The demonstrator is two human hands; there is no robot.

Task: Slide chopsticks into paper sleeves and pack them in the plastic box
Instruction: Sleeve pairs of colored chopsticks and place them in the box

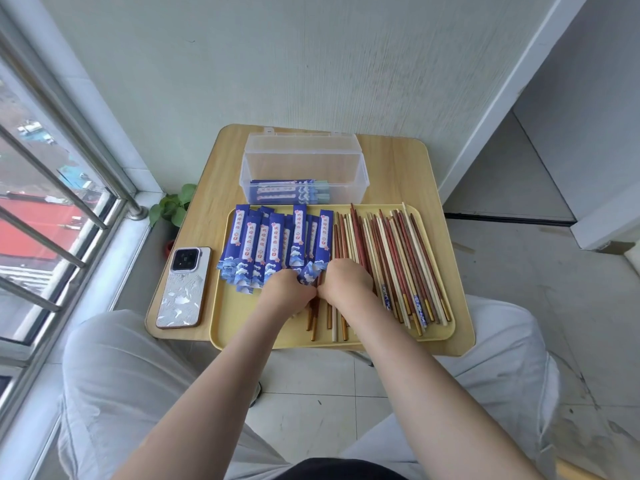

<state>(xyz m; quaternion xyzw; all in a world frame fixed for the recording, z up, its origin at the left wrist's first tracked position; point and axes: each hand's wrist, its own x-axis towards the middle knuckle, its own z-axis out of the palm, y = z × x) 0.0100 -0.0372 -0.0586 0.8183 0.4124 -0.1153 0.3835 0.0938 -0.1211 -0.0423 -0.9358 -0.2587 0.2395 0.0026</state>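
Observation:
A yellow tray [242, 327] holds several blue paper sleeves [273, 242] on its left and a spread of loose brown, red and pale chopsticks [398, 258] on its right. Both hands meet at the tray's middle. My left hand [285, 289] pinches the lower end of a blue sleeve [310, 271]. My right hand [348, 280] grips chopsticks [313, 320] whose ends stick out below the hands, right at the sleeve's mouth. Behind the tray stands the clear plastic box [304, 161], lid open, with a few sleeved pairs [289, 192] lying in it.
A phone [183, 289] lies on the wooden table [398, 157] left of the tray. A small green plant [173, 206] stands by the window sill at the left. My knees frame the table's near edge.

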